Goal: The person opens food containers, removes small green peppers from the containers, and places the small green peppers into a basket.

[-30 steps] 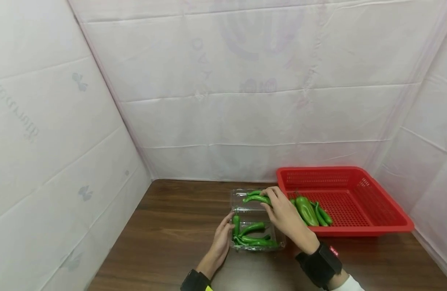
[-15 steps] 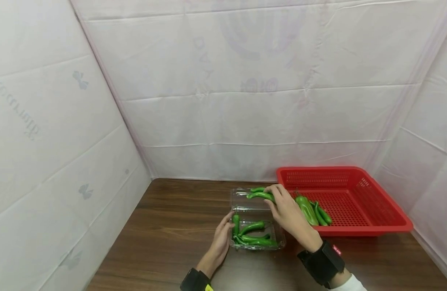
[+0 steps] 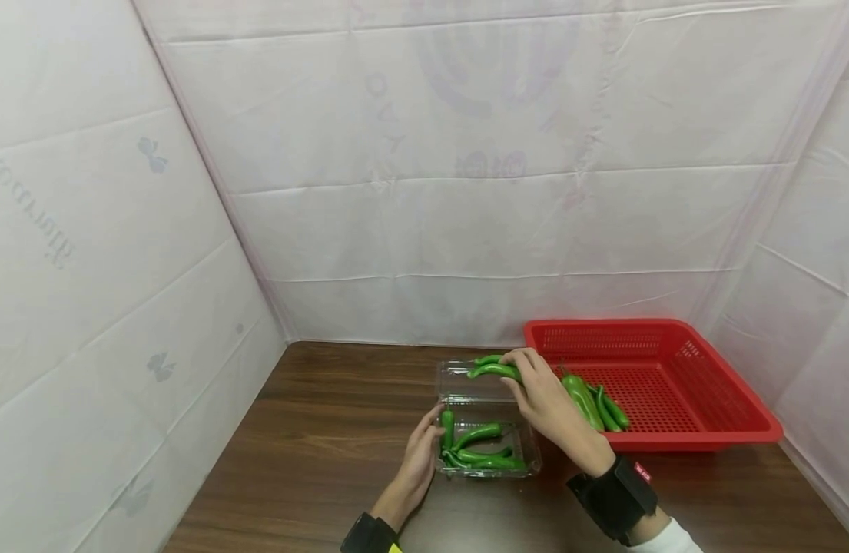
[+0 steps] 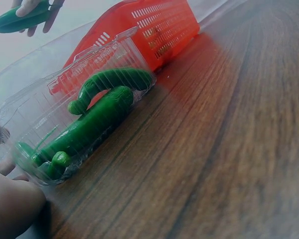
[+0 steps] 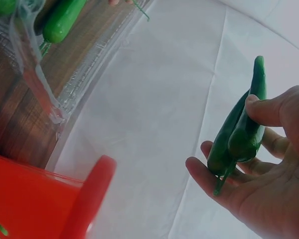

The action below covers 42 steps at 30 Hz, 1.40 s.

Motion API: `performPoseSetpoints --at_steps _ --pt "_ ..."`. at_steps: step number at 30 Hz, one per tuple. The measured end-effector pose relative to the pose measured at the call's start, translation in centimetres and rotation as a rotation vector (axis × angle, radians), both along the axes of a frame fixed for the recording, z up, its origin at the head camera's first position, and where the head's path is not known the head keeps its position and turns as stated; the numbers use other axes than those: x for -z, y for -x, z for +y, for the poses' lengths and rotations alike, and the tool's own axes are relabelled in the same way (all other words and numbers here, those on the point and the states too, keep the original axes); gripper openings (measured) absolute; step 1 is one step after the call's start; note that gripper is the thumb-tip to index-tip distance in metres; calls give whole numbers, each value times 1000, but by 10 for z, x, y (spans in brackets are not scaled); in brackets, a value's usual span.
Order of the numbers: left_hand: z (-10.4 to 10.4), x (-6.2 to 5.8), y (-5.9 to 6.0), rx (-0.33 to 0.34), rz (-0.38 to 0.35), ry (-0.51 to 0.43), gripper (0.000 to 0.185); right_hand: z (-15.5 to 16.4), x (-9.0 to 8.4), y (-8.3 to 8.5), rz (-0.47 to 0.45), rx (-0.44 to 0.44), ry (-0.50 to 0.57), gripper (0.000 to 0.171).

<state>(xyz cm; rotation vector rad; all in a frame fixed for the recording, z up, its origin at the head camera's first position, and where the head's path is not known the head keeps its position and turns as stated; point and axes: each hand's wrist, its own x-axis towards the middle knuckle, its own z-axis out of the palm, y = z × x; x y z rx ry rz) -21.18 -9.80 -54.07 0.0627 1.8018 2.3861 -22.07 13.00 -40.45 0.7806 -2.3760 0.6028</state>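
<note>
My right hand [image 3: 545, 395] pinches two green peppers [image 3: 492, 369], long axes crosswise, above the open lid of the clear box [image 3: 486, 442] beside the red basket's [image 3: 673, 338] left rim. My left hand [image 3: 417, 461], fingers straight, steadies the box's left wall.

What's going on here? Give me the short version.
A person is handling green peppers at a wooden table. The right hand grips two green peppers above the open lid of a clear plastic box. The left hand rests against the box's left side. Several peppers already lie in the box, and more lie in the red basket to its right.
</note>
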Motion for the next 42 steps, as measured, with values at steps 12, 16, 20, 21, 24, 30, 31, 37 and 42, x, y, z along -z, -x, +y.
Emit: performPoseSetpoints --at_steps 12,16,20,21,24,30,31,37,42 --pt "0 -2 -1 5 6 10 65 4 -2 0 24 -23 4 27" --pt "-1 -2 -1 10 8 8 65 5 -2 2 35 -12 16 27" --pt "-1 -1 -1 8 9 0 65 6 -5 5 54 -15 13 25" --pt "-1 -1 -1 7 8 -3 65 6 -5 6 57 -16 13 25" --pt "0 0 -1 2 5 -7 65 7 -7 8 67 -20 14 25" --pt "1 -1 0 -12 8 -9 66 7 -12 10 46 -44 27 26" --pt "1 -1 0 -14 11 -9 66 8 -12 11 46 -47 32 26" --pt "0 -1 1 -19 17 -7 66 11 -14 11 53 -42 66 27" --pt "2 1 0 -16 16 -14 65 16 -15 12 56 -30 88 30"
